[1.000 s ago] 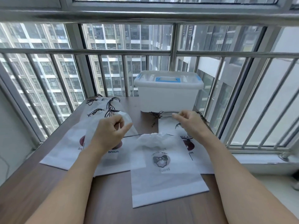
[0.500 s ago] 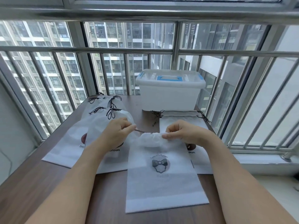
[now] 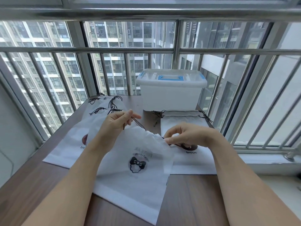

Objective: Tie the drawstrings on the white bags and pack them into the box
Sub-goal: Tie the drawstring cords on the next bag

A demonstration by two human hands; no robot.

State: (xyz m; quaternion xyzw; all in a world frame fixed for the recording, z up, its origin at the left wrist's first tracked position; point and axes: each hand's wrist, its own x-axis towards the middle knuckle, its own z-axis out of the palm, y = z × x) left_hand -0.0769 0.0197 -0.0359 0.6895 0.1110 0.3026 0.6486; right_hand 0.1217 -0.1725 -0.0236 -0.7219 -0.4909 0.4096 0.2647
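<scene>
A white drawstring bag with a black bow print lies tilted in the middle of the wooden table, its gathered mouth lifted. My left hand pinches the bag's dark drawstring, pulled up and to the left. At the right side of the mouth my right hand pinches the other cord end against the cloth. More white bags with black cords lie stacked at the left. Another bag printed "broun" lies at the right. The white plastic box, its clear lid with blue handle shut, stands at the table's far edge.
Metal window bars and glass close off the far side and the right side of the table. A white sill runs along the right. The table's left edge borders a pale wall.
The hands came together at the bag's mouth, then the left hand drew its cord up and left. The bag has swung so its bottom points to the right, and its top has lifted.
</scene>
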